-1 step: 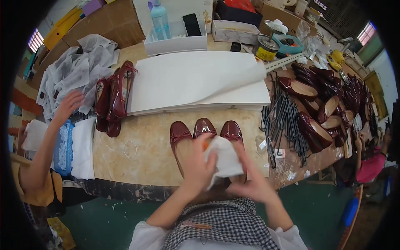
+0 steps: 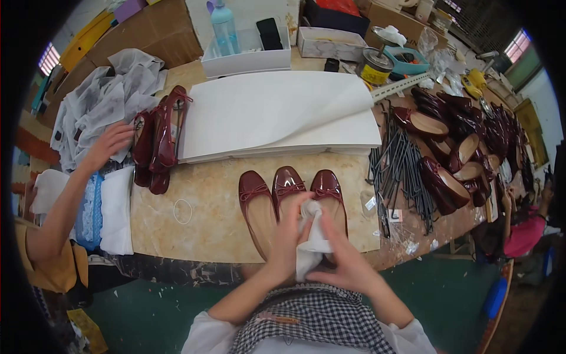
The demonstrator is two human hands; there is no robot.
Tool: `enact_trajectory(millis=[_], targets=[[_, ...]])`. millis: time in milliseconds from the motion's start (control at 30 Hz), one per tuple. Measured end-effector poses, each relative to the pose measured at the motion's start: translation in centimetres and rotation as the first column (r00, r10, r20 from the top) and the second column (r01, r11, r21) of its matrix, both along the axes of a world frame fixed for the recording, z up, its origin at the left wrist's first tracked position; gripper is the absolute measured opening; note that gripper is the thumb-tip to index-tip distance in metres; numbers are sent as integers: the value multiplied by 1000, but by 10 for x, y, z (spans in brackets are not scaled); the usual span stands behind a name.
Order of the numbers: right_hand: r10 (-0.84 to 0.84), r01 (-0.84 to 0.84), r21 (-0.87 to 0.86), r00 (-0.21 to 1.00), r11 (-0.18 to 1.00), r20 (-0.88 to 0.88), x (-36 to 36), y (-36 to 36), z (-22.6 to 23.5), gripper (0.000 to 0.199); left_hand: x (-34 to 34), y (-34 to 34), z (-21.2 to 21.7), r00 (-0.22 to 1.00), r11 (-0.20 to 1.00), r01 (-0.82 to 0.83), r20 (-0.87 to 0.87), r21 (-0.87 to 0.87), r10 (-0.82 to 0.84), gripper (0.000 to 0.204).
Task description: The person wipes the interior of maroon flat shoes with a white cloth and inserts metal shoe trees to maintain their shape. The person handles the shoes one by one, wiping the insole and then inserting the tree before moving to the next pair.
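Both hands work at the near edge of the table point(image 2: 212, 218). Left hand point(image 2: 287, 236) and right hand point(image 2: 348, 262) are closed around a wad of white tissue paper point(image 2: 312, 236), fingers curled and pinching it, just over the middle shoe point(image 2: 287, 184) of three dark red glossy flats standing toes away from the person. The paper touches or nearly touches that shoe's opening; exact contact cannot be told.

Handling, judged: paper is very light, soft, crushes easily and tears if pulled hard; best held loosely bunched in the fingertips. The shoe looks light, its patent surface smooth and likely slippery, prone to smudging; best held at the heel or sole edge.

Surroundings: left shoe point(image 2: 254, 197) and right shoe point(image 2: 328, 189) flank the middle one closely, leaving little side room. Behind them lies a thick stack of white paper sheets point(image 2: 277, 115). A bundle of dark thin rods point(image 2: 404, 177) lies to the right, with a pile of more red shoes point(image 2: 466, 141) beyond. A rubber band point(image 2: 183, 210) lies to the left. Another person's hand point(image 2: 109, 144) reaches for grey tissue point(image 2: 103, 94), well apart.
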State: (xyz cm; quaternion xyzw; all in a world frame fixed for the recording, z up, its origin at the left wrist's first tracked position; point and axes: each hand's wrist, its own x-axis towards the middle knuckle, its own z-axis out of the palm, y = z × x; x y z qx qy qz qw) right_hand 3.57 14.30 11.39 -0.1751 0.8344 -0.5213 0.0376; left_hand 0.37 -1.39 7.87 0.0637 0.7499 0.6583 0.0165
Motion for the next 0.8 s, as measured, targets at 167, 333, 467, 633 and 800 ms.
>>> enact_trajectory(millis=[167, 333, 467, 633, 800], targets=[[-321, 416, -251, 882, 874, 345, -40, 69, -64, 32, 6, 24, -36, 966, 960, 227, -90, -162, -243, 32], [58, 186, 658, 942, 729, -330, -36, 25, -79, 29, 36, 33, -35, 713, 573, 392, -156, -719, -683, 33], [25, 266, 663, 919, 700, -394, -78, 3, -93, 19, 34, 38, -40, 711, 563, 401, -142, -722, -689, 32], [-215, 207, 298, 977, 932, -7, -82, 39, -74, 51, 35, 37, -42, 722, 548, 440, -83, -711, -687, 32], [-326, 368, 309, 928, 877, -180, -98, 23, -103, 50, 16, 41, -26, 606, 465, 399, -153, -790, -781, 39]])
